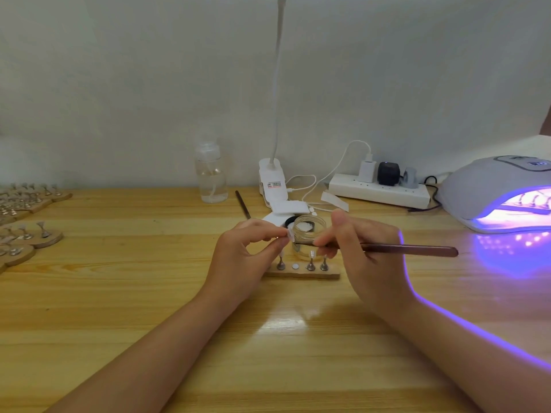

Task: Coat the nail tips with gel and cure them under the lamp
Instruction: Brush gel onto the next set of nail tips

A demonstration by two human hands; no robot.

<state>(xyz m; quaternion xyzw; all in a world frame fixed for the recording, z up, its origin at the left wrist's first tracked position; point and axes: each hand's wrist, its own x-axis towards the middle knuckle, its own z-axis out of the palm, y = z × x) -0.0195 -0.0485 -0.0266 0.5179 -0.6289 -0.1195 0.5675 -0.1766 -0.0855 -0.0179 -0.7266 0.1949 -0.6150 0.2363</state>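
Painting now: the person brushes gel onto one small nail tip [288, 234], held up over the middle of the table [149, 293].
Left hand: the left hand [247, 248] pinches the nail tip between thumb and fingertips, likely so the tip stays still for the brush.
Right hand: the right hand [357, 248] grips the brush [411, 250] like a pencil, hairs pointing to 9 o'clock at the tip, probably for small, careful strokes.
Gel jar: the open glass jar [308, 231] sits just behind the hands at 12 o'clock, near enough to dip the brush again.
Wooden stand: the wooden stand [302, 274] lies under the hands; three pegs stand on it and one spot is bare.
Curing lamp: the lamp [483, 192] glows purple at 2 o'clock, ready for coated tips.
More stands: other stands [26, 213] wait at 9 o'clock.
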